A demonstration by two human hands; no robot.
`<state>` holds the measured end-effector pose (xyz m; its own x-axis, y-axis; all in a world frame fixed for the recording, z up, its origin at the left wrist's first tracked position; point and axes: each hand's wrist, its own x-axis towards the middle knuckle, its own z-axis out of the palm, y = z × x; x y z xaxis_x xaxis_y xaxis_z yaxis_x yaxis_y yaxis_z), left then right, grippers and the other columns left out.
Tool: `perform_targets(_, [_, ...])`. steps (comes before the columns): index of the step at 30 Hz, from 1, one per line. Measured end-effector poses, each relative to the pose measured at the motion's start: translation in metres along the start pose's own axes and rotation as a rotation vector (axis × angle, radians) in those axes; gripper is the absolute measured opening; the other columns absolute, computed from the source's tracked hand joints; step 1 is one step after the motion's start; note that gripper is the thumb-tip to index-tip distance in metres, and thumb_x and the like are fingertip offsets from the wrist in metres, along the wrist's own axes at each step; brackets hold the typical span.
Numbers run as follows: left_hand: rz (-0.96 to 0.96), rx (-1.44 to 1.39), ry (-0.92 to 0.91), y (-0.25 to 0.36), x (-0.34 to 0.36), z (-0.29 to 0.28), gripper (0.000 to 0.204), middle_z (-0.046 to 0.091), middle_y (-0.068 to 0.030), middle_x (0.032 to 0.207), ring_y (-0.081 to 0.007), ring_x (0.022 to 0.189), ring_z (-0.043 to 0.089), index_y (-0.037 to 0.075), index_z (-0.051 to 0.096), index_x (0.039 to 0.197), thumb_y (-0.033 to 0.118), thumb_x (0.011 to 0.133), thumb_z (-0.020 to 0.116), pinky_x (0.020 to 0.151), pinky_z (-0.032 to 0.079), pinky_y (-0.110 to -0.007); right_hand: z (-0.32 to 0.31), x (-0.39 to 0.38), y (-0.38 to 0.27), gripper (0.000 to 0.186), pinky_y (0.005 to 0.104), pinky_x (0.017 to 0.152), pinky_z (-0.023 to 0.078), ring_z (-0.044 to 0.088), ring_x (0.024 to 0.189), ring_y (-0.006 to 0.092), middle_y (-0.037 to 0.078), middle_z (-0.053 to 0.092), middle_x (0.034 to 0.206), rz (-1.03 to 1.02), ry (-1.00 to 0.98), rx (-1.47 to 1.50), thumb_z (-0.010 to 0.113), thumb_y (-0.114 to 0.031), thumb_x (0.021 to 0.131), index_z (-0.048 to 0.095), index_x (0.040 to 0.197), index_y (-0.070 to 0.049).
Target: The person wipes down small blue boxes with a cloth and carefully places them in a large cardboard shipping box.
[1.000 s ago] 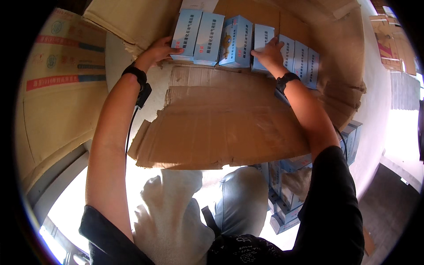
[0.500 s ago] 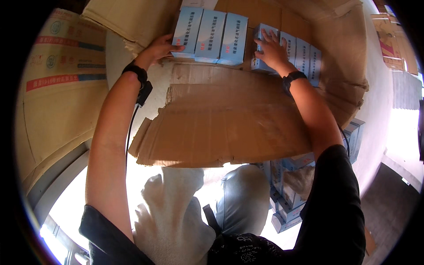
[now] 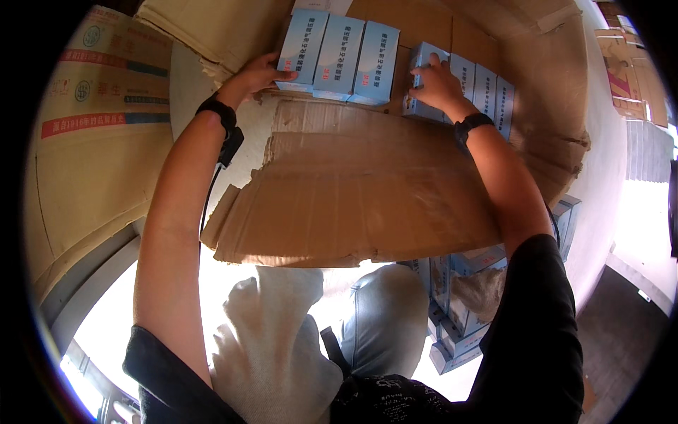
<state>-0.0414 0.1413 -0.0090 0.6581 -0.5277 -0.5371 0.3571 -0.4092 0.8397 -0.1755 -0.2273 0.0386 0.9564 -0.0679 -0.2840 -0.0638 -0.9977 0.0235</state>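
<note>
Inside an open brown carton (image 3: 339,205) stand light-blue printed boxes in two rows side by side. My left hand (image 3: 256,76) is closed at the outer end of the left row, its thumb on the front of the endmost box (image 3: 300,53). Two more boxes, a middle one (image 3: 337,60) and a right one (image 3: 378,63), stand against it. My right hand (image 3: 436,86) bends its fingers over the first box (image 3: 422,107) of the right row, gripping its edge. Some of that box is covered by the hand. A narrow gap separates the rows.
A torn carton flap hangs toward my knees. Large printed cartons (image 3: 99,155) stand at the left. More blue boxes (image 3: 459,339) are stacked low on the right, near a greyish cloth-like thing (image 3: 480,293). Another carton (image 3: 632,71) is at the far right.
The fingers of my right hand have gone from spread to bent on the box. My left hand stays at the left row. The view has shifted slightly.
</note>
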Motion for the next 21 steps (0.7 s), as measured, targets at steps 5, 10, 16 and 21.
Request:
perform_targets(5, [-0.023, 0.013, -0.02, 0.003, -0.002, 0.001, 0.066, 0.062, -0.004, 0.123, -0.0169, 0.112, 0.056, 0.01, 0.05, 0.136, 0.025, 0.079, 0.082, 0.095, 0.043, -0.034, -0.005, 0.006, -0.005, 0.048, 0.0472, 0.089, 0.049, 0.045, 0.121, 0.0356, 0.013, 0.047, 0.128, -0.029, 0.113, 0.014, 0.072, -0.041, 0.078, 0.07, 0.115, -0.011])
perform_targets(10, [0.008, 0.011, -0.049, 0.007, -0.003, 0.002, 0.066, 0.063, -0.0027, 0.123, -0.0165, 0.111, 0.057, 0.011, 0.049, 0.137, 0.024, 0.081, 0.08, 0.095, 0.044, -0.033, -0.009, 0.036, -0.029, 0.078, 0.046, 0.095, 0.046, 0.047, 0.125, 0.0365, 0.021, 0.051, 0.135, -0.025, -0.047, 0.459, 0.075, -0.055, 0.074, 0.059, 0.129, -0.002])
perform_targets(16, [0.006, 0.002, -0.045, 0.009, -0.005, 0.004, 0.062, 0.063, -0.004, 0.122, -0.0178, 0.109, 0.058, 0.01, 0.051, 0.135, 0.022, 0.082, 0.08, 0.094, 0.045, -0.034, 0.017, 0.061, -0.06, 0.138, 0.037, 0.105, 0.043, 0.052, 0.125, 0.0372, 0.027, 0.05, 0.138, -0.051, 0.189, 0.742, 0.088, -0.058, 0.054, 0.012, 0.152, 0.001])
perform_targets(21, [0.019, 0.079, 0.001, 0.011, -0.006, 0.009, 0.061, 0.063, -0.0056, 0.12, -0.0189, 0.108, 0.058, 0.009, 0.051, 0.134, 0.024, 0.082, 0.08, 0.09, 0.047, -0.035, 0.003, 0.056, -0.041, 0.125, 0.0384, 0.105, 0.042, 0.052, 0.126, 0.0362, 0.026, 0.048, 0.14, 0.066, 0.013, 0.858, 0.09, -0.051, 0.056, 0.025, 0.15, -0.001])
